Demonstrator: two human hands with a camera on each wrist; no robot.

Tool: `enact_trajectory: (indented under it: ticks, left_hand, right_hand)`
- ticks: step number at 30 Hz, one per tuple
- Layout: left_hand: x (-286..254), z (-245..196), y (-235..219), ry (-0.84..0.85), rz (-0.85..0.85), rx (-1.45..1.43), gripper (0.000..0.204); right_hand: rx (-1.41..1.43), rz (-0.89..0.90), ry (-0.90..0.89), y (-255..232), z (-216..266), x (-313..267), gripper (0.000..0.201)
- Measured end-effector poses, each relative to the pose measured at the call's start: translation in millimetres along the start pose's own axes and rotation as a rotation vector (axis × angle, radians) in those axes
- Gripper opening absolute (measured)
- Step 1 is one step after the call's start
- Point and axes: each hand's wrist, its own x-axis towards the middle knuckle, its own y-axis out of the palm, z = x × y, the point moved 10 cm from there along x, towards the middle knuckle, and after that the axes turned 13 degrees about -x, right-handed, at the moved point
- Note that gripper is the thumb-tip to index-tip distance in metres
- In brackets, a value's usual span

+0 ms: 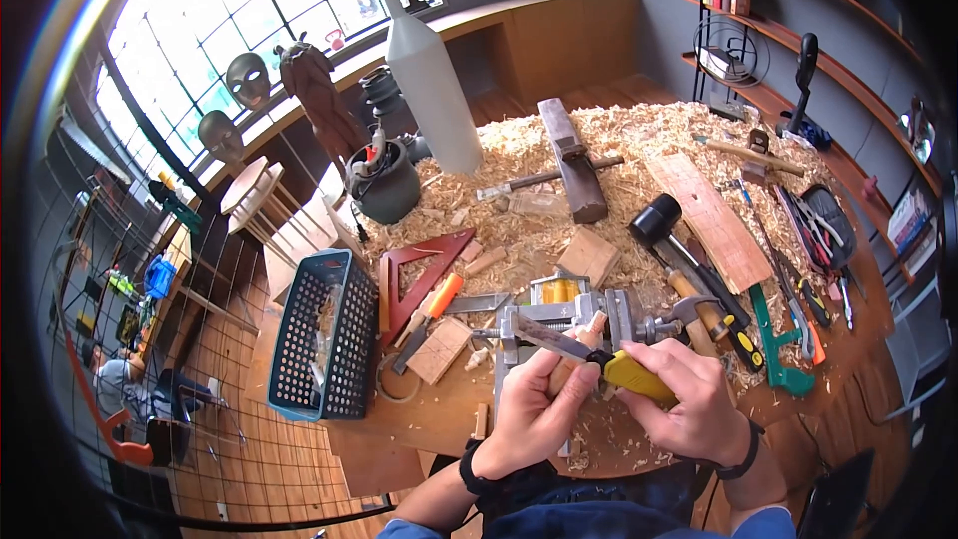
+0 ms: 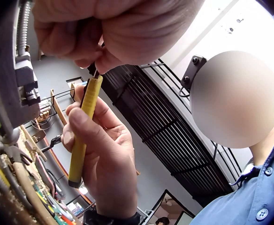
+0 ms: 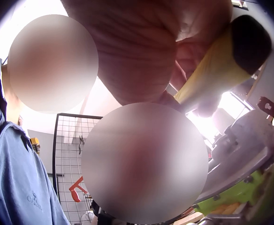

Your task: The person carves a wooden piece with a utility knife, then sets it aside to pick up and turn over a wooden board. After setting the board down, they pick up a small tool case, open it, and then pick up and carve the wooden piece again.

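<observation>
My left hand grips a small piece of light wood, whose narrow end pokes up past the fingers. The right hand holds a yellow-handled knife, fingers wrapped along the handle. Its grey blade points up and left across the wood, with the left thumb close by the black collar. From the left wrist, the yellow handle shows in the right hand, below the left hand. In the right wrist view the handle's dark butt sticks out beyond the right hand.
A metal vise stands just beyond my hands. To the left are a perforated basket, a red triangle square and an orange-handled tool. A black mallet and green saw lie right. Wood shavings cover the back.
</observation>
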Motion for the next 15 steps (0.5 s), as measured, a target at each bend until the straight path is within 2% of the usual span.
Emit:
enact_trajectory:
  ticks: [2,3,6,10,11,13,14,15]
  left_hand:
    - [-3.6,8.8,-2.0,-0.139,-0.041,-0.091,0.048]
    - [-3.2,9.4,-2.0,-0.137,-0.041,-0.093,0.048]
    - [1.6,-1.2,4.6,-0.042,0.028,-0.044,0.052]
    - [0.4,-2.9,11.6,-0.213,0.059,-0.245,0.056]
    - [-0.9,1.4,12.6,-0.276,0.061,-0.314,0.058]
    - [-1.5,1.0,7.2,-0.25,-0.011,-0.316,0.056]
    - [-0.3,0.2,5.2,-0.252,-0.068,-0.349,0.057]
    - [1.9,-4.0,6.5,-0.239,-0.034,-0.375,0.058]
  right_hand:
    - [-0.045,0.07,0.028,-0.7,0.1,1.3,0.051]
    - [-0.09,0.14,0.061,2.9,-2.2,0.8,0.05]
    - [-0.075,0.154,0.094,2.4,-2.7,1.0,0.05]
    - [0.024,0.034,0.063,0.6,-3.2,0.8,0.05]
    - [0.1,0.046,0.079,1.8,-5.3,-1.5,0.047]
    - [0.174,0.068,0.121,0.9,-6.4,-8.9,0.044]
    - [0.354,0.115,0.222,3.8,-11.3,-11.5,0.039]
    - [0.533,0.156,0.319,7.7,-16.3,-13.9,0.035]
